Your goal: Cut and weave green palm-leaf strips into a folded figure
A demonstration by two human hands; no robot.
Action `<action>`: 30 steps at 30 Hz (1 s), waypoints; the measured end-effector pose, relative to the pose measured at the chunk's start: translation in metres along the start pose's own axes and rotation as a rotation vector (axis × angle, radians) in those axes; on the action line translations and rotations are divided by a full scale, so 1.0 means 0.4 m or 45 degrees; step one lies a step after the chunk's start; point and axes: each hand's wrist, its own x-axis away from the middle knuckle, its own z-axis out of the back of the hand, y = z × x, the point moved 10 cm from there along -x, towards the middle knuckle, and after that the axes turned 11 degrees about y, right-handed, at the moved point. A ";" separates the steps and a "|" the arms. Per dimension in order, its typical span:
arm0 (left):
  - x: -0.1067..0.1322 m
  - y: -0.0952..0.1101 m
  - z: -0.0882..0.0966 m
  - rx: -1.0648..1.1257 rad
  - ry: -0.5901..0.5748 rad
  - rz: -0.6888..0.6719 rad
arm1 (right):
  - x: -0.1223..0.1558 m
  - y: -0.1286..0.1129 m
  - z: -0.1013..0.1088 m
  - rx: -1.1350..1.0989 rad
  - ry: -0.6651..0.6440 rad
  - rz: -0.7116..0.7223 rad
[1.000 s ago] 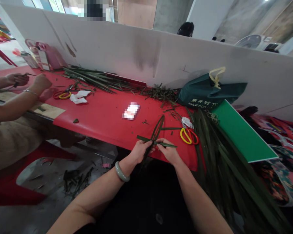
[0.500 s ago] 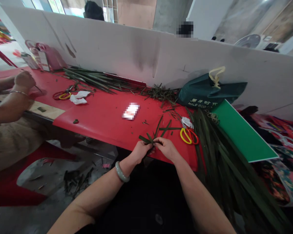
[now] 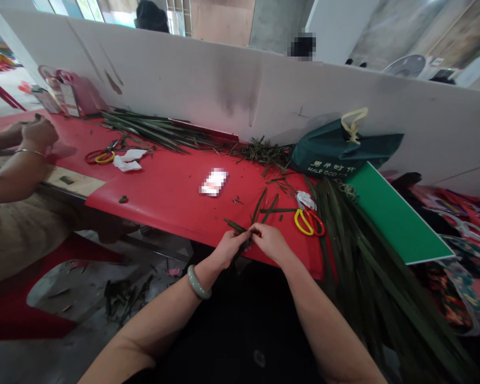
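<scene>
Green leaf strips (image 3: 235, 226) are pinched between my two hands, over the near edge of the red-covered table (image 3: 168, 197). My left hand (image 3: 230, 248), with a pale bangle on its wrist, is closed on them, thumb pointing right. My right hand (image 3: 270, 241) meets it fingertip to fingertip, closed on the same strips. How the strips cross under the fingers is hidden. Two loose leaf pieces (image 3: 259, 205) lie on the table just beyond my hands. To the right of my right hand rest scissors (image 3: 309, 222) with yellow and red handles.
Long leaves (image 3: 356, 256) hang over the table's right end, beside a green board (image 3: 400, 218) and a dark green bag (image 3: 336, 149). A leaf bundle (image 3: 152, 128) and other scissors (image 3: 101, 156) lie further left. A co-worker's hands (image 3: 38, 133) are at far left.
The fingers of both hands have drawn closer together over the leaf strips, and the upright strip between them no longer shows. The co-worker's hands have come together around something small.
</scene>
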 end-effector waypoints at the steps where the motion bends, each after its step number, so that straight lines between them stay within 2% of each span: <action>1: -0.002 0.000 0.002 0.001 0.012 -0.006 | 0.000 -0.003 0.002 0.017 0.004 0.009; 10: -0.001 0.012 0.005 0.035 0.048 -0.043 | 0.002 -0.008 -0.004 -0.061 -0.041 0.021; 22: -0.005 -0.001 0.012 0.070 0.138 -0.020 | 0.007 0.010 -0.005 -0.142 0.039 -0.027; 30: -0.014 0.002 0.023 0.177 0.180 -0.020 | 0.028 0.076 -0.017 -0.287 0.169 -0.255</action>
